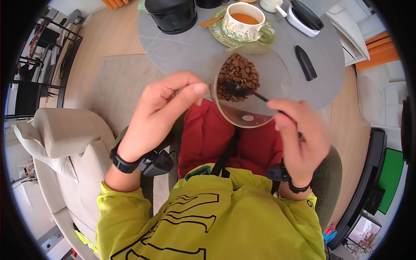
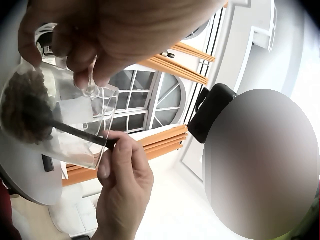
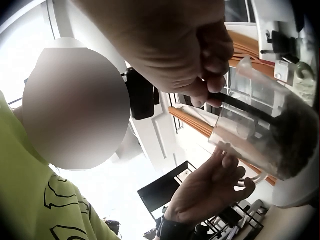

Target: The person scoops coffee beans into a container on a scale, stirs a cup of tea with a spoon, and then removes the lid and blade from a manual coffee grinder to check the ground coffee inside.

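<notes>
In the head view a clear jug (image 1: 278, 78) is tilted over the person's lap, at the near edge of the table. Brown coffee beans (image 1: 239, 69) lie heaped at its bottom. My left hand (image 1: 162, 104) grips the jug's handle (image 2: 92, 80), with the thumb near the rim. A black spoon (image 1: 260, 96) reaches into the jug, its bowl (image 1: 234, 89) down among the beans. The right hand (image 1: 305, 134) pinches the spoon's handle outside the rim, between thumb and fingers.
On the round grey table (image 1: 158, 47) stand a cup of orange-brown drink (image 1: 244, 27) on a green plate (image 1: 218, 38), a black canister (image 1: 171, 15), a black oblong device (image 1: 306, 63) and a white-and-black box (image 1: 303, 24). A beige sofa (image 1: 82, 164) is at left.
</notes>
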`<control>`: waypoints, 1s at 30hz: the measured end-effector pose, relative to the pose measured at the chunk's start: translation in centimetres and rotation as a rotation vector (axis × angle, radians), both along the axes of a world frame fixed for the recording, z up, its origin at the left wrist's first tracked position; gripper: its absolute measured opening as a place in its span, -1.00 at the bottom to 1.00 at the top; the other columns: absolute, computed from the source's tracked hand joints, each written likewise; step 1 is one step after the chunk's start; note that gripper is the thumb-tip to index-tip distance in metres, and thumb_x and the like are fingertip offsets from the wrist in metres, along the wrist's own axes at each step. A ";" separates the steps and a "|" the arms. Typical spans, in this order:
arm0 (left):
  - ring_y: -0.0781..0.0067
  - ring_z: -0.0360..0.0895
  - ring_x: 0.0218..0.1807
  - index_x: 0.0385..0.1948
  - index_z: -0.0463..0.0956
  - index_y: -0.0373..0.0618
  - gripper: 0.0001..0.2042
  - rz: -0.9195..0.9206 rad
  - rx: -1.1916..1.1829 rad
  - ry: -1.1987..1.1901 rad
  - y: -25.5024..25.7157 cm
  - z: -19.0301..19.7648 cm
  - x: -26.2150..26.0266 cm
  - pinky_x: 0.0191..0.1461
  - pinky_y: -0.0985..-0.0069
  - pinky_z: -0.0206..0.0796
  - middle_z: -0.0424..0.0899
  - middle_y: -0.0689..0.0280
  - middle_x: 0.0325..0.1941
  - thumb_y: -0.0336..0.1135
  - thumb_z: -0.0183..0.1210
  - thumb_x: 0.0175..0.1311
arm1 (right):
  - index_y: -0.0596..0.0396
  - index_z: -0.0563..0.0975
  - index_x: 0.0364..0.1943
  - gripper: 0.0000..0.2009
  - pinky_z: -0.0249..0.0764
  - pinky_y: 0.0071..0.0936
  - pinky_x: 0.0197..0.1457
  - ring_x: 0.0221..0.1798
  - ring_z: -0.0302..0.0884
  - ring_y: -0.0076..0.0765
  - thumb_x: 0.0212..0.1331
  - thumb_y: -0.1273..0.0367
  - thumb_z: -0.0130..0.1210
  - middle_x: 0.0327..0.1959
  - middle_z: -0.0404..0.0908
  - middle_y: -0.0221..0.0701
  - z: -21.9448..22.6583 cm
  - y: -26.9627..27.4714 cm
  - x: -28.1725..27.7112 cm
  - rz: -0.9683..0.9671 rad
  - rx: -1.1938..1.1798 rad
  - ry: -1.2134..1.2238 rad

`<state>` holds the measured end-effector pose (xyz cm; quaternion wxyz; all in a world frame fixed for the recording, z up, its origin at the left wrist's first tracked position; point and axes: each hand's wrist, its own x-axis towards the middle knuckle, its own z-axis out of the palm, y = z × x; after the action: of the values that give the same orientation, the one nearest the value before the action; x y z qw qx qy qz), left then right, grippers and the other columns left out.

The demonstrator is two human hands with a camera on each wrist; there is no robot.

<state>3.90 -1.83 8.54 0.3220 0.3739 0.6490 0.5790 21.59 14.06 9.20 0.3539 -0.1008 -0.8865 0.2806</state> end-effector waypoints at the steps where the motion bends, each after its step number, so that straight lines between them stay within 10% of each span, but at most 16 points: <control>1: 0.75 0.23 -0.41 -0.40 0.47 -0.25 -0.83 0.000 0.000 -0.001 -0.1 0.2 -0.1 -0.33 0.72 0.10 0.38 0.51 -0.49 -0.37 0.03 0.39 | 0.18 0.59 -0.33 -0.82 0.30 -0.48 -0.50 -0.55 0.45 -0.30 -0.09 0.51 0.27 -0.55 0.52 -0.32 0.0 0.2 0.4 -0.019 -0.171 0.046; 8: 0.71 0.28 -0.36 -0.40 0.47 -0.25 -0.83 -0.004 0.024 0.035 -0.3 0.3 -0.5 -0.27 0.69 0.14 0.42 0.45 -0.45 -0.38 0.03 0.39 | 0.26 0.58 -0.32 -0.81 0.36 -0.52 -0.40 -0.44 0.49 -0.26 -0.10 0.59 0.23 -0.44 0.58 -0.22 0.2 1.9 1.7 0.117 -0.217 0.102; 19: 0.65 0.31 -0.34 -0.42 0.48 -0.26 -0.85 0.004 0.023 0.042 -0.4 0.6 -0.3 -0.21 0.67 0.15 0.45 0.41 -0.43 -0.39 0.07 0.35 | 0.32 0.57 -0.31 -0.77 0.39 -0.40 -0.49 -0.48 0.50 -0.12 -0.16 0.62 0.14 -0.43 0.59 -0.06 0.8 2.6 0.7 0.119 0.500 0.265; 30: 0.63 0.34 -0.33 -0.39 0.51 -0.31 -0.88 0.021 0.052 0.012 -0.6 0.8 -0.1 -0.22 0.67 0.15 0.47 0.36 -0.41 -0.44 0.09 0.33 | 0.21 0.62 -0.42 -0.67 0.30 -0.48 -0.48 -0.44 0.43 -0.26 -0.45 0.39 0.12 -0.42 0.59 -0.28 0.3 3.6 0.3 0.100 0.651 0.089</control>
<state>3.78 -2.43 9.34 0.3021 0.3788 0.6397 0.5967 21.88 17.61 9.48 0.3915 0.0735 -0.9172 0.0038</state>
